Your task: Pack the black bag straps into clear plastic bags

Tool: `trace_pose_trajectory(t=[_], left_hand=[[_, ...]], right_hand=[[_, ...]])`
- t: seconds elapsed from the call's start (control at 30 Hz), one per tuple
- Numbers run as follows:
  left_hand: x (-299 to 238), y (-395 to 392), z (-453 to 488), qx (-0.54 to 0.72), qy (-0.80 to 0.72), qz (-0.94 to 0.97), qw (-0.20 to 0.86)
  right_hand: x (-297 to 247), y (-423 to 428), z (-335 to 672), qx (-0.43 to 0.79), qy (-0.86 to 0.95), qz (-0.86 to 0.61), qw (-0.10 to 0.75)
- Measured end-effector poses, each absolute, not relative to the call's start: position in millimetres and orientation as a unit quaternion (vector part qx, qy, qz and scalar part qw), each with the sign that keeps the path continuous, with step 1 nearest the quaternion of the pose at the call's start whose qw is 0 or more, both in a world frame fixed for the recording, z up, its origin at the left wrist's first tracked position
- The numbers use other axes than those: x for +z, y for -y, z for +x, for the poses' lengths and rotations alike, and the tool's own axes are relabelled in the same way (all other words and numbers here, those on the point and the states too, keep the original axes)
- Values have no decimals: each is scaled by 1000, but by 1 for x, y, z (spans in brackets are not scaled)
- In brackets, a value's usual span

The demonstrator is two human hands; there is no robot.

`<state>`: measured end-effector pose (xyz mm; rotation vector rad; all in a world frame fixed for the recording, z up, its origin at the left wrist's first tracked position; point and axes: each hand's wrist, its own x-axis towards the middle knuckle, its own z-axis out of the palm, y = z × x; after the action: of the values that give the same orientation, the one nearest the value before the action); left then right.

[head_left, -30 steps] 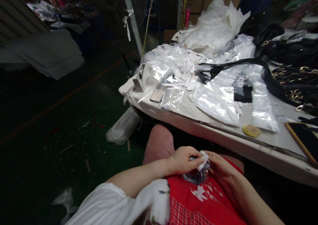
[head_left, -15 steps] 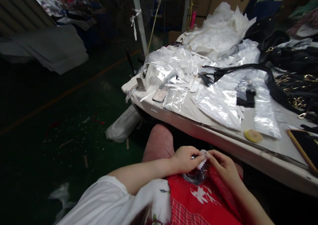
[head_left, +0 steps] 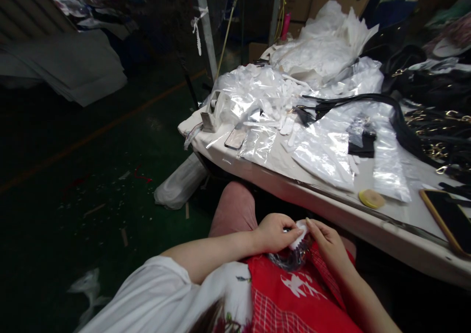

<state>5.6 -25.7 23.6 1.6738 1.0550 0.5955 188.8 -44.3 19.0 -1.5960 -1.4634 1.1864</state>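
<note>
Over my lap, my left hand (head_left: pixel 277 232) is closed, its thumb and fingers pinching a small white strip with a notched edge (head_left: pixel 299 236). My right hand (head_left: pixel 327 244) meets it from the other side, fingertips pressed together at the strip's upper right edge. Just below the strip hangs a dark, shiny coiled bundle (head_left: pixel 289 260), which looks wrapped in clear plastic. It rests against the red apron (head_left: pixel 294 294); its upper part is hidden behind my left fingers and the strip.
Ahead stands a white-covered table (head_left: pixel 265 171) with clear plastic bags (head_left: pixel 324 151), a yellow tape roll (head_left: pixel 371 198), a yellow-edged phone (head_left: pixel 447 220), a second phone (head_left: pixel 236 139) and black straps (head_left: pixel 401 122) with metal clasps. A metal pole (head_left: pixel 206 34) rises behind its left corner.
My right fingertips have shifted slightly up along the strip's edge, and more of the white strip shows. The whole view has moved a little; both hands stay over my lap.
</note>
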Motion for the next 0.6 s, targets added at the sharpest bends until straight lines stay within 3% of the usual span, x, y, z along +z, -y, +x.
trace_pose_trajectory(t=[0.1,0.2,0.5,0.6], left_hand=[[24,26,6,238,-453,686,518],[24,25,7,231,-463,668,534],[26,27,9,204,-511,662,509],[30,27,11,187,-523,667,497]], right_hand=[[18,46,188,475,553,-592,342],[21,50,185,419,599,-589,344],[26,57,175,53,819,-504,270],[26,56,178,-10,842,-483,241]])
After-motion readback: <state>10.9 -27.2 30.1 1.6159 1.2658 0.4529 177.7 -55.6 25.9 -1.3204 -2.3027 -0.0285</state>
